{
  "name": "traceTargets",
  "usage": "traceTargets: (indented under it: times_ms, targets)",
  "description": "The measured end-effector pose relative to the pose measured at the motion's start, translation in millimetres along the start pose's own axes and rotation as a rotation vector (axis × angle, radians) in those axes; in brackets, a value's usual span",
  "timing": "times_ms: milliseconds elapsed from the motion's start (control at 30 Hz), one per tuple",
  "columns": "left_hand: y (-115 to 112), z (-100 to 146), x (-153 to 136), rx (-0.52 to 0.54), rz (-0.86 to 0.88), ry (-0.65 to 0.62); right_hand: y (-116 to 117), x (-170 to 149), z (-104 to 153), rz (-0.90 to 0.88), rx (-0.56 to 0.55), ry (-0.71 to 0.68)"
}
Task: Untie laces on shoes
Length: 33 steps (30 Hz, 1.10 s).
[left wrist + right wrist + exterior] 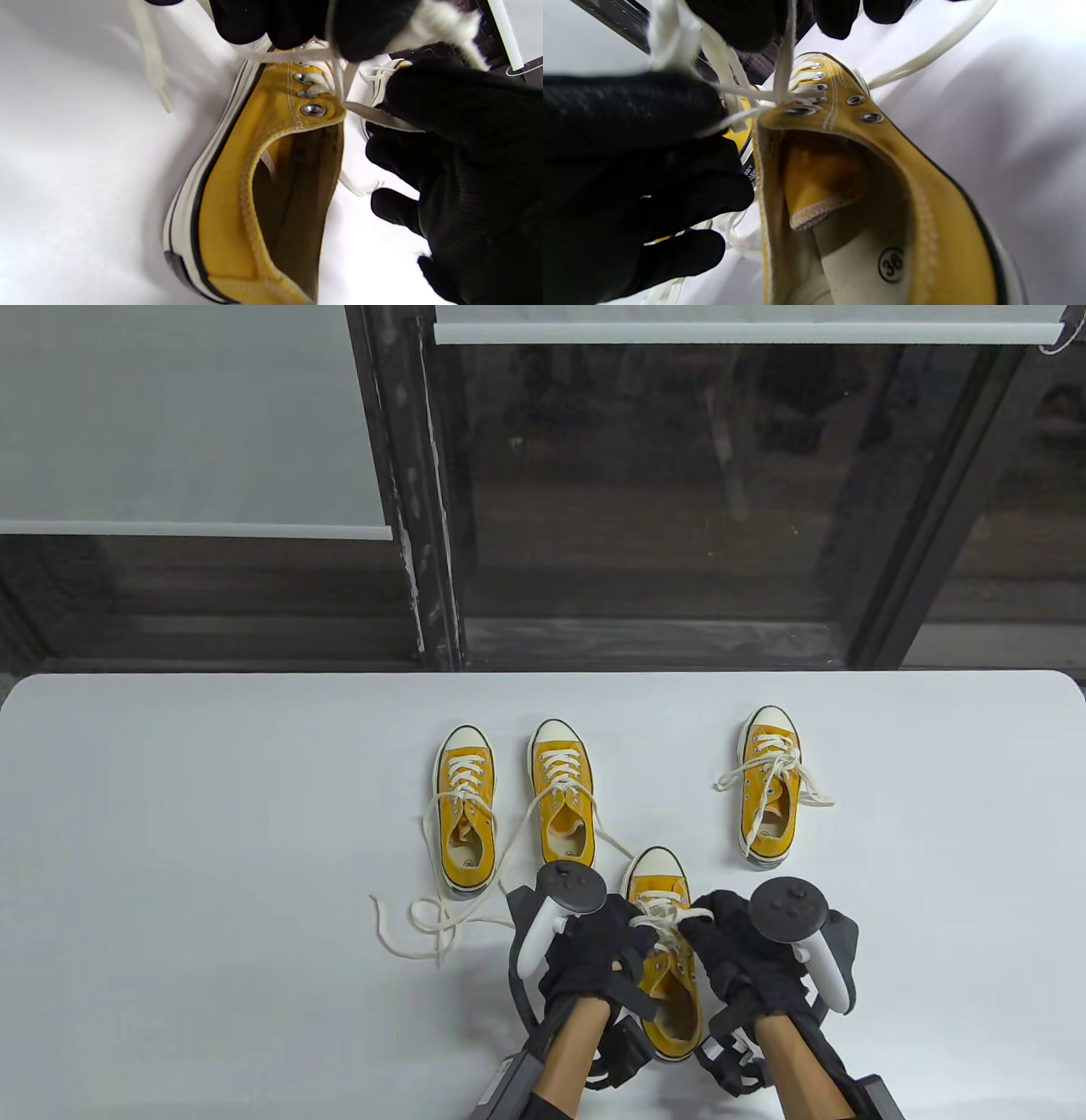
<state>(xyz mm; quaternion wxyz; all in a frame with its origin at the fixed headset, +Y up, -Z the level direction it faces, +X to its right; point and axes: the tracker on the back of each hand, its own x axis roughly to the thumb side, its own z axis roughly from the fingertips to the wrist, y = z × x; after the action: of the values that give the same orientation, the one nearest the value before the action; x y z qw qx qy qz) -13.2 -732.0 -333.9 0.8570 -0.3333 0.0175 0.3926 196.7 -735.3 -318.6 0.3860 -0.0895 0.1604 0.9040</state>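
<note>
Nearest, at the table's (170, 814) front edge, a yellow low-top sneaker (670, 984) with white toe cap sits between both gloved hands, left hand (594, 954) and right hand (734, 946) each pinching its cream lace (666, 918) above the eyelets.

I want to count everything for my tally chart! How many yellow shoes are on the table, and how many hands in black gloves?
Yellow shoes: 4, at and
Gloved hands: 2, the left hand and the right hand, both pinching the nearest shoe's laces
Total: 6
</note>
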Motion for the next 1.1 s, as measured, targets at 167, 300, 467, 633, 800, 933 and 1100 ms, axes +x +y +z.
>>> traceTargets:
  times_ms: [167,300,467,633,800,933,1100]
  targets:
    - [0.8,4.5,0.6,0.083,-0.051,0.046,-6.8,5.3,9.3,0.152,-0.205,0.018]
    - [4.1,6.1,-4.4,0.160,-0.065,0.115,-15.4,-1.0,11.3,0.167,-0.318,0.077]
    - [10.4,4.1,-16.6,0.158,0.017,0.160,-26.5,-13.1,9.1,0.033,-0.305,0.136]
    - [20.9,9.1,-24.8,0.179,0.119,0.149,-40.7,-24.0,8.9,-0.177,-0.243,0.146]
    - [31.8,22.3,-20.9,0.227,0.191,0.083,-48.4,-26.7,8.9,-0.313,-0.166,0.107]
    - [43.0,33.9,-22.6,0.275,0.255,0.051,-52.8,-25.6,12.1,-0.371,-0.158,0.081]
    - [52.1,41.3,-27.1,0.292,0.308,0.042,-57.0,-22.3,15.2,-0.439,-0.131,0.047]
